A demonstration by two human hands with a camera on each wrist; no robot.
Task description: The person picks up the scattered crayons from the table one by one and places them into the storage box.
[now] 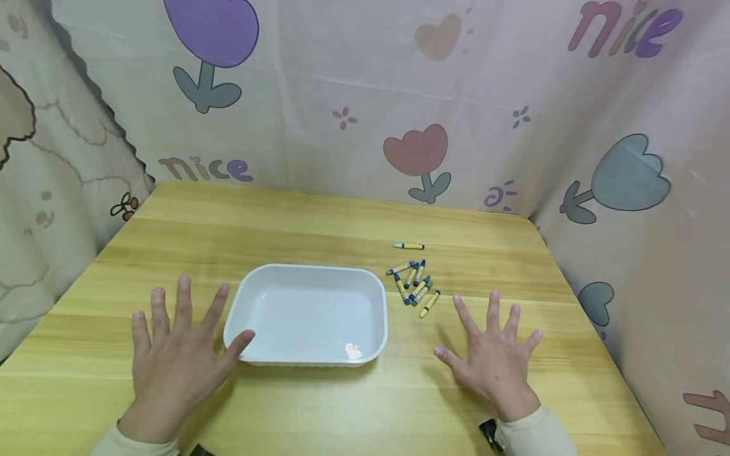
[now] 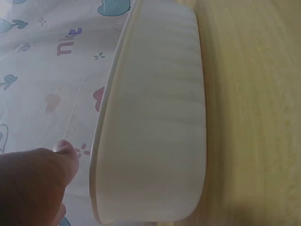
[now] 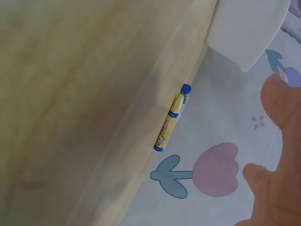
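Observation:
A white rectangular tray (image 1: 308,316) with rounded corners stands on the wooden table, bare inside. At its left end my left hand (image 1: 179,354) is spread palm down, the thumb overlapping the rim in the head view. In the left wrist view the tray's side wall (image 2: 155,117) stands just beyond the thumb (image 2: 66,157). My right hand (image 1: 496,361) hovers with fingers fanned, right of the tray and holding nothing. Just ahead of it lie several crayons (image 1: 421,292) in a loose cluster; a yellow crayon (image 3: 169,122) shows in the right wrist view.
One pale-tipped crayon (image 1: 409,246) lies apart, behind the cluster. The wooden table (image 1: 274,221) meets a printed curtain (image 1: 319,82) along its back, with more of the cloth hanging at the left and right sides.

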